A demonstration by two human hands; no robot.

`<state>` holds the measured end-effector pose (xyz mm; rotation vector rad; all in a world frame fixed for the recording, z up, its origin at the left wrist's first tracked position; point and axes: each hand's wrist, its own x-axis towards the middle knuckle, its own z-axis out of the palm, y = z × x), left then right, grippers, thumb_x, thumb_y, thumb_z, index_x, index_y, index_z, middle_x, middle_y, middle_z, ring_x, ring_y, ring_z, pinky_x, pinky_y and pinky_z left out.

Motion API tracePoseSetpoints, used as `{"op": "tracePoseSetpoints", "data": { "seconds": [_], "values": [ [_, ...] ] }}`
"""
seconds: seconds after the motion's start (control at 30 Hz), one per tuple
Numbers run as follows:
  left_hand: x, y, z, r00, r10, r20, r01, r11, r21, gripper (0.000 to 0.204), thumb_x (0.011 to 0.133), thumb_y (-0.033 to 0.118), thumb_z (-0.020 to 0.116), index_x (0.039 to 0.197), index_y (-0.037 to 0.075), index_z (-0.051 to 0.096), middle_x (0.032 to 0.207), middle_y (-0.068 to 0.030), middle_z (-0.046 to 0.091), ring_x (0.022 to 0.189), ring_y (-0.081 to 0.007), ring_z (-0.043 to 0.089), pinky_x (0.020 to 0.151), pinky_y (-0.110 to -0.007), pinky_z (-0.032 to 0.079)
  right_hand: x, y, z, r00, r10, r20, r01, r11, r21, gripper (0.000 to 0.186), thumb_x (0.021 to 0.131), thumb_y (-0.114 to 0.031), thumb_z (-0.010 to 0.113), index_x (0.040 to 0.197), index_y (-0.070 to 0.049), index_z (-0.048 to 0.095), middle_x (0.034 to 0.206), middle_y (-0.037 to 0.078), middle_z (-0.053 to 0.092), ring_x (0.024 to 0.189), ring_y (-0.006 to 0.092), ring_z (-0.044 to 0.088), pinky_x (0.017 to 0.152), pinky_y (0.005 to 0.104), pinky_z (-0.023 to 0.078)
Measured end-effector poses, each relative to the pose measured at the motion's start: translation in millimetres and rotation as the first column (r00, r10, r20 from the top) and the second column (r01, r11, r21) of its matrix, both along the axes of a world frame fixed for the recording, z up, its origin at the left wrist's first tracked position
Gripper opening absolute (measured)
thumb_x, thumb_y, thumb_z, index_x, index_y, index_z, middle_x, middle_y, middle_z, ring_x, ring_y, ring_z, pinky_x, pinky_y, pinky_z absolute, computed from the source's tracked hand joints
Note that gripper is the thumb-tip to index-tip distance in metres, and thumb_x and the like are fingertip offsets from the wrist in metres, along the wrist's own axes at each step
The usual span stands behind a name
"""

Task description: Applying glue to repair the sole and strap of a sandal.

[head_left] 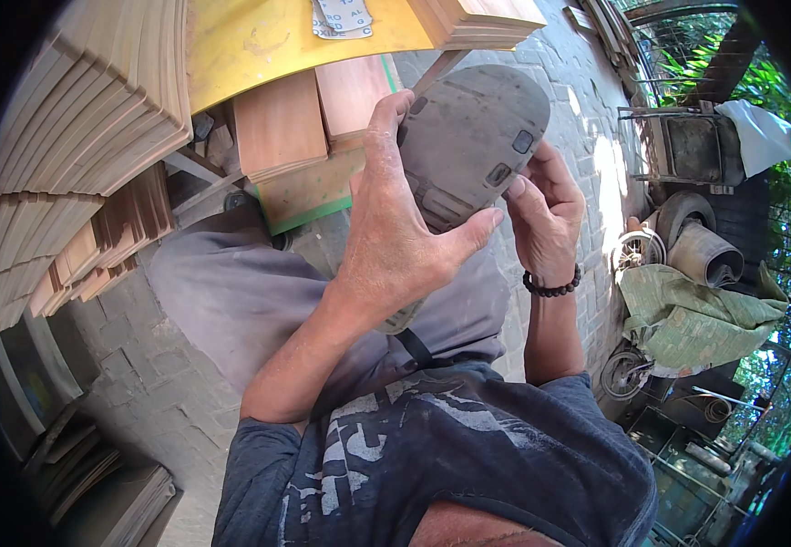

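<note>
A dark grey sandal (468,137) is held up in front of me with its worn, grooved sole facing me. Two small rectangular recesses show near its right edge. My left hand (395,214) wraps around its left side, fingers at the edge and thumb stretched across the lower part. My right hand (546,210) pinches the right edge beside the recesses, its fingertips partly hidden by the sole. Behind my left wrist a rounded end of the sandal and a black strap (414,348) show above my lap.
Stacks of thin wooden boards (113,100) rise at the left. A yellow work surface (259,36) with a piece of sandpaper (341,18) lies ahead, more boards (279,123) below it. At the right are wheels (640,251), a green cloth (696,310) and a metal-framed chair (683,146).
</note>
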<state>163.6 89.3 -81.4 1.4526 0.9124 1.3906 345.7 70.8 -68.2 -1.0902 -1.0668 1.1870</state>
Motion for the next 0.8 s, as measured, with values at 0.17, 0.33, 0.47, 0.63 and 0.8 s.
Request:
{"op": "tracePoseSetpoints", "data": {
  "seconds": [0.17,0.33,0.47,0.63,0.8],
  "values": [
    [-2.3,-3.0,1.0,0.987,0.065,-0.150,-0.056,0.996,0.065,0.103,0.066,0.017,0.084,0.146,-0.005,0.022,0.136,-0.0268,0.044,0.125,-0.0396,0.050,0.103,-0.047,0.039,3.0,1.0,2.3,0.994,0.076,-0.081,-0.075,0.997,0.009,0.058,0.088,0.004,0.067,0.139,0.011,0.041,0.137,0.016,0.052,0.131,0.0242,0.048,0.107,0.0348,0.041],
    [-1.9,-3.6,-0.3,0.986,0.020,-0.164,-0.018,1.000,0.013,0.102,0.064,0.019,0.084,0.146,-0.003,0.028,0.143,-0.0287,0.035,0.129,-0.0407,0.044,0.102,-0.050,0.035,5.4,0.9,-1.2,0.996,0.074,0.053,-0.078,0.994,0.070,0.058,0.087,0.005,0.067,0.139,0.012,0.040,0.137,0.017,0.052,0.131,0.0246,0.048,0.108,0.0357,0.040],
    [-0.1,-6.8,-1.2,0.954,0.046,-0.298,-0.021,0.996,0.086,0.096,0.063,0.021,0.084,0.145,0.001,0.037,0.146,-0.0305,0.031,0.129,-0.0421,0.043,0.098,-0.050,0.034,4.6,2.8,-5.1,0.990,0.087,0.111,-0.103,0.984,0.144,0.059,0.086,0.007,0.067,0.138,0.012,0.040,0.138,0.017,0.050,0.131,0.0258,0.048,0.108,0.0379,0.040],
    [1.7,-9.3,-0.2,0.920,0.097,-0.379,-0.042,0.988,0.151,0.094,0.063,0.022,0.083,0.147,0.007,0.043,0.146,-0.0343,0.028,0.131,-0.0434,0.039,0.095,-0.047,0.032,3.3,1.4,-8.6,0.989,0.069,0.134,-0.091,0.981,0.170,0.059,0.086,0.009,0.067,0.138,0.011,0.041,0.138,0.017,0.049,0.131,0.0258,0.048,0.108,0.0387,0.041],
    [3.5,-9.8,-3.5,0.898,0.104,-0.427,-0.029,0.983,0.179,0.090,0.065,0.022,0.082,0.146,0.014,0.045,0.146,-0.0359,0.027,0.132,-0.0446,0.038,0.098,-0.048,0.031,0.6,1.4,-8.7,0.988,0.035,0.152,-0.059,0.986,0.156,0.057,0.086,0.009,0.066,0.137,0.011,0.041,0.136,0.018,0.051,0.130,0.0251,0.048,0.107,0.0401,0.042]
  ]
}}
